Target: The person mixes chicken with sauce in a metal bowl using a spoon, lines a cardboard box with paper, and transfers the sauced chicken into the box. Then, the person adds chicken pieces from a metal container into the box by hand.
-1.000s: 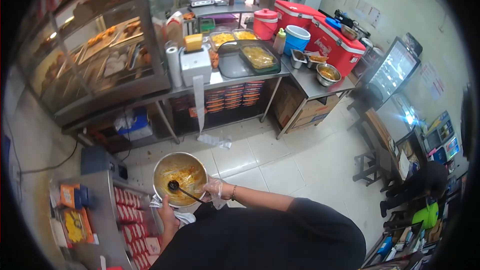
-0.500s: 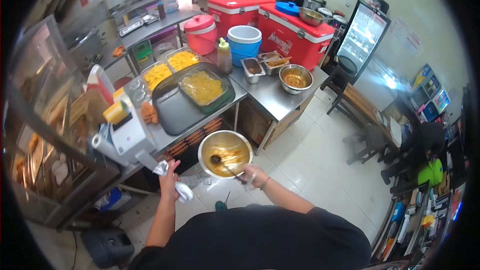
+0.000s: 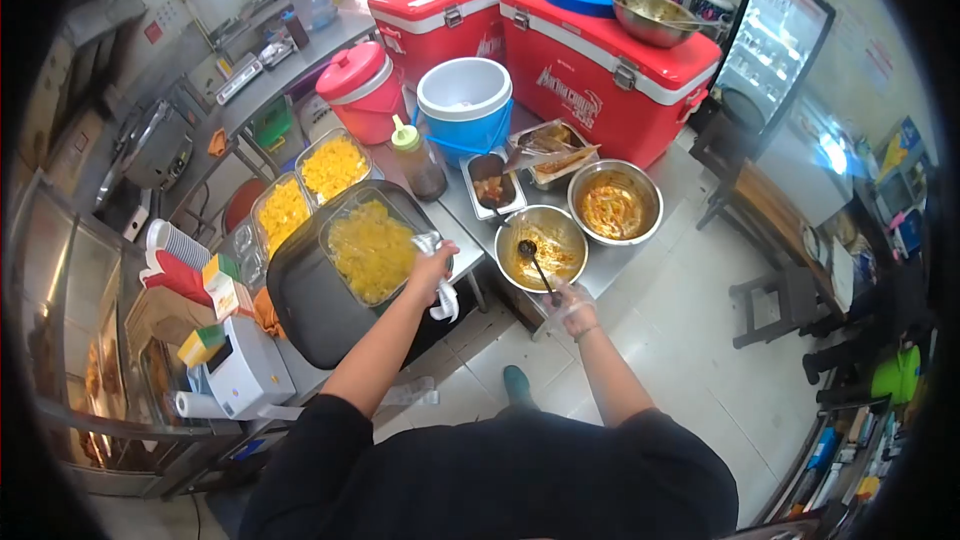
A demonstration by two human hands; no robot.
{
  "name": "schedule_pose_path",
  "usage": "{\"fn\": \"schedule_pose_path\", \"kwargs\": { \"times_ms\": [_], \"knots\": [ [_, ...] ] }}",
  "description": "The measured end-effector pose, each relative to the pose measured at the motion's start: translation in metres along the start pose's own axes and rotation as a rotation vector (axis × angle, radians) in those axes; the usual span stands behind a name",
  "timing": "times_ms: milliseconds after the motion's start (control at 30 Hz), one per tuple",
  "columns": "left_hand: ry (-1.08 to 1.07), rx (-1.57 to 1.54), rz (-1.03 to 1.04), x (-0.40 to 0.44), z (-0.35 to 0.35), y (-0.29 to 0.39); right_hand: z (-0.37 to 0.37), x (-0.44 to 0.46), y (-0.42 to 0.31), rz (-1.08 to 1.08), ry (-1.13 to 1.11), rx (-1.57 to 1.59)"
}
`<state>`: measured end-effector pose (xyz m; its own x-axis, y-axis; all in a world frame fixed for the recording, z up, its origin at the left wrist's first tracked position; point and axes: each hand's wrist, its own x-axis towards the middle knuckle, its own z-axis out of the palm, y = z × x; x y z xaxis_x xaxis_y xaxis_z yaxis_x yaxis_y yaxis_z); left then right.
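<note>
My left hand [image 3: 430, 272] is closed round a crumpled white sheet [image 3: 445, 302], paper or cloth, whose ends stick out above and below the fist. It is just right of a plastic-covered container of yellow pieces [image 3: 372, 252]. In a clear plastic glove, my right hand [image 3: 572, 310] grips the near rim of a steel mixing bowl [image 3: 505, 265] together with the handle of a black ladle [image 3: 538, 270]. The ladle's head rests in the bowl among orange-brown sauce smears. The bowl is at the counter's front edge, beside a second sauced steel bowl [image 3: 655, 215].
Behind the bowls are steel pans of sauce [image 3: 492, 190], a squeeze bottle [image 3: 422, 165], a blue bucket [image 3: 465, 130] and red coolers [image 3: 610, 70]. A black tray [image 3: 300, 310] and white printer [image 3: 245, 365] are at left. A stool [image 3: 775, 300] stands right.
I have moved closer to the counter. The bowl and ladle in my right hand went forward to the counter's edge by the second bowl. My left hand, with the white sheet, moved away from the printer.
</note>
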<state>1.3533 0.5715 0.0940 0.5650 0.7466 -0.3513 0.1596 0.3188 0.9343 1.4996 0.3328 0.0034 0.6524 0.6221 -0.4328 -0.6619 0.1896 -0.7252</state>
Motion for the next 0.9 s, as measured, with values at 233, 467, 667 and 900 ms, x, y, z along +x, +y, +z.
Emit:
{"fn": "schedule_pose_path", "kwargs": {
  "times_ms": [233, 467, 667, 900],
  "knots": [
    [0.009, 0.127, -0.154, 0.115, 0.056, -0.006, 0.008, -0.031, -0.023, -0.550, 0.584, -0.725],
    [0.017, 0.211, -0.007, 0.151, 0.074, -0.020, 0.070, 0.011, -0.089, -0.956, 0.093, -1.041],
    [0.081, 0.213, 0.197, 0.083, 0.069, 0.009, 0.116, 0.074, -0.071, -0.083, -0.091, -0.567],
    [0.289, 0.316, 0.642, 0.036, 0.013, 0.001, 0.167, 0.059, -0.057, -0.307, -0.328, -1.305]
  ]
}}
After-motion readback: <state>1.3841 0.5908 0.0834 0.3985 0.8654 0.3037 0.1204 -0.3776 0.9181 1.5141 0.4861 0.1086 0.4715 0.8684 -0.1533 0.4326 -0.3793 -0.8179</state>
